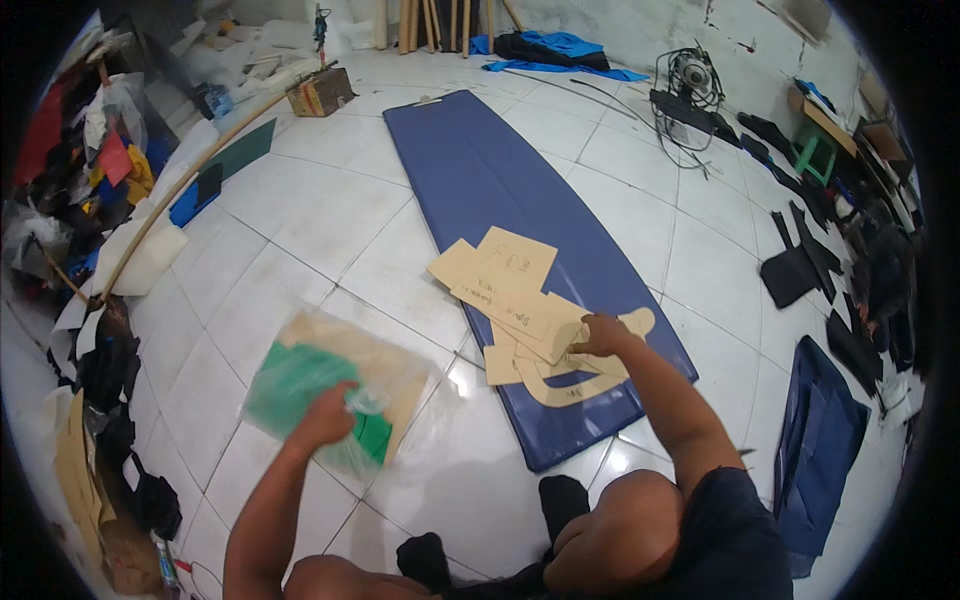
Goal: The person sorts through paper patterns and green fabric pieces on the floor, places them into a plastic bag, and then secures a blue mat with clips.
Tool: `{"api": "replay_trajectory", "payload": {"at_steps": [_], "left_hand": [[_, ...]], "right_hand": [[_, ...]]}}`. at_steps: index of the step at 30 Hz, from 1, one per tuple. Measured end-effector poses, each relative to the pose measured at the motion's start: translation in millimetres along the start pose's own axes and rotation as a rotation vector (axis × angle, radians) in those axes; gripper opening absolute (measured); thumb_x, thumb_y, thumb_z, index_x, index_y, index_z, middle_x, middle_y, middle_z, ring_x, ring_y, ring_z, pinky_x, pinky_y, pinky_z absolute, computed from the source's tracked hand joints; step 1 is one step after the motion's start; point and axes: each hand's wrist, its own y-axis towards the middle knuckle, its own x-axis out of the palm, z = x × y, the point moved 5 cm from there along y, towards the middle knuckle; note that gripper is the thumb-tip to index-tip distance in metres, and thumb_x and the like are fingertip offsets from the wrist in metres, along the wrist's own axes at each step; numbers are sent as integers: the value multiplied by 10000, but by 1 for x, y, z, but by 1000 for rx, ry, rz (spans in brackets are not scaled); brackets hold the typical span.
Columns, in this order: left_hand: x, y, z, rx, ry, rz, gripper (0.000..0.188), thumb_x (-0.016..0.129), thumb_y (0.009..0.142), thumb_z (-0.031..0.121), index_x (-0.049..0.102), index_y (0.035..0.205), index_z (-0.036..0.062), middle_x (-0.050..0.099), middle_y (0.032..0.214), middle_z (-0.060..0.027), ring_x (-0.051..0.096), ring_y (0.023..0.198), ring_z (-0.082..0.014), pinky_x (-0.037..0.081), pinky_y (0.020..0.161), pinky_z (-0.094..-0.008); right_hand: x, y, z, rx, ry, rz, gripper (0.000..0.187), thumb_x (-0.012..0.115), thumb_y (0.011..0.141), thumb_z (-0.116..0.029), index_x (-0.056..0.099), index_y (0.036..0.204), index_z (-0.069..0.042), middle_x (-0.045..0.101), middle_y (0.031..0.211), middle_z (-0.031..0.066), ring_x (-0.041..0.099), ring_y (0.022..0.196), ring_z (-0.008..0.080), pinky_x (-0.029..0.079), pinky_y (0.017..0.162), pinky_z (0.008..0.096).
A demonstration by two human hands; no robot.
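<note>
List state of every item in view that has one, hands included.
left hand: closed on clear plastic bag
right hand: fingers on a cardboard pattern piece
clear plastic bag: flat on the floor, green sheets and a tan piece inside
cardboard pattern pieces: loose overlapping pile on the blue sheet
blue sheet: spread flat on the tiled floor
dark blue fabric: crumpled at right

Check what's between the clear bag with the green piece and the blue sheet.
Head view: only bare white floor tile between the clear bag and the blue sheet.
</note>
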Motion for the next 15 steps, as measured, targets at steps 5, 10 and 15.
{"api": "replay_trajectory", "payload": {"at_steps": [5,10,15], "left_hand": [[25,-14,57,-87,-11,-286,728,688,728,266,400,1371,82,504,1263,-224,545,1094,-371,441,958,-428],[15,-12,83,-205,221,-302,913,754,683,501,365,1402,94,467,1289,-224,517,1159,-371,450,951,-452],[32,-9,97,-307,263,-301,949,744,673,586,366,1398,104,456,1287,-216,485,1195,-382,444,953,-481]], "right_hand": [[-1,29,23,-1,4,275,1066,700,612,-723,449,1341,13,475,1318,240,460,1240,383,398,1021,447],[7,53,23,60,93,200,1082,706,543,-755,491,1280,7,489,1275,227,451,1232,352,348,1026,491],[-7,49,-4,90,105,106,1054,736,521,-735,504,1239,1,534,1218,216,508,1182,340,395,982,472]]}}
